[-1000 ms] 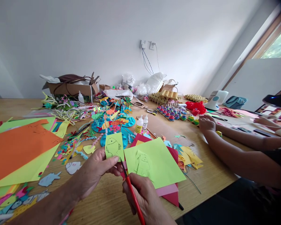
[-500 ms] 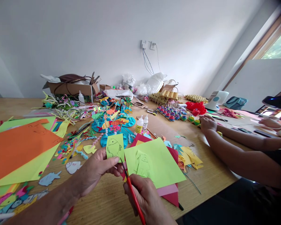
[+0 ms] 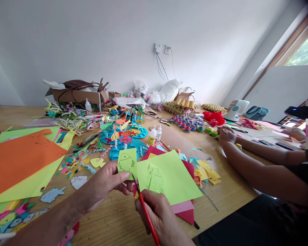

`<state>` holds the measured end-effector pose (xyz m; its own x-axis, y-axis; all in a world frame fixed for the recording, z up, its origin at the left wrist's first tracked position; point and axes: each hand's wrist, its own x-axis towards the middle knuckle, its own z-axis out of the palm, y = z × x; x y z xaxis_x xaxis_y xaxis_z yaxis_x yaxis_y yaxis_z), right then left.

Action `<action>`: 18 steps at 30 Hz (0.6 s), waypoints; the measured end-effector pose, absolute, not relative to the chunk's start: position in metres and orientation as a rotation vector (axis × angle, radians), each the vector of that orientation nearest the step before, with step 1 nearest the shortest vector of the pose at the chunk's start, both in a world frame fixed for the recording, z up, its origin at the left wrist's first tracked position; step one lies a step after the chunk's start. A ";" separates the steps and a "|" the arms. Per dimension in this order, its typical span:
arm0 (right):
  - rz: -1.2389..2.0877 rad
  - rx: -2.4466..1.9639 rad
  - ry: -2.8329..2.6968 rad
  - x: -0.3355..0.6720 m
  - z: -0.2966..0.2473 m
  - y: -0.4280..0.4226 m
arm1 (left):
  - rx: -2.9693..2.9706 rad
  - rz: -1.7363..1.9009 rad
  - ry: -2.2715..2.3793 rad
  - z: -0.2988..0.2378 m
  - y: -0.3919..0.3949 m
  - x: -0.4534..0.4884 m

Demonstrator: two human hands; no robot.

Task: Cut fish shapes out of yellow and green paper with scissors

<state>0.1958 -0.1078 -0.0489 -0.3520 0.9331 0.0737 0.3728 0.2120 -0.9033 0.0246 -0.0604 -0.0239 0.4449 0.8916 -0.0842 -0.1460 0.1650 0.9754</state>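
My left hand (image 3: 114, 182) pinches a small light-green paper card (image 3: 127, 163) by its lower part, thumb on top. A fish is drawn on the card in dark line. Closed around red-handled scissors (image 3: 146, 217) is my right hand (image 3: 157, 213). Their dark blades meet the card's lower edge, close to my left thumb. Just right of the card lies a larger light-green sheet (image 3: 183, 184), with cut pieces bearing a fish drawing (image 3: 157, 179) on it. Red and pink sheets show beneath.
Paper fish stand on blue bases (image 3: 115, 153) ahead, beside glue bottles (image 3: 152, 136). Orange paper (image 3: 25, 160) and cut-out fish (image 3: 52, 194) lie left. Yellow scraps (image 3: 207, 172) lie right. Another person's forearms (image 3: 256, 157) reach over painted egg cartons (image 3: 187, 123) at right.
The card and scissors have shifted very slightly, and the whole view has moved a little. Both my hands keep their hold.
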 end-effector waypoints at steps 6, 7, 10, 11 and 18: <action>1.114 -1.186 -1.844 0.198 -0.057 -0.108 | 1.171 0.834 0.794 -0.026 -0.058 0.025; 1.112 -1.184 -1.847 0.198 -0.058 -0.108 | 1.169 0.836 0.790 -0.026 -0.058 0.024; 1.100 -1.180 -1.863 0.199 -0.059 -0.107 | 1.164 0.834 0.783 -0.026 -0.058 0.024; 1.097 -1.186 -1.866 0.199 -0.059 -0.106 | 1.165 0.830 0.783 -0.026 -0.059 0.024; 1.037 -1.209 -1.885 0.201 -0.060 -0.105 | 1.183 0.823 0.801 -0.028 -0.057 0.022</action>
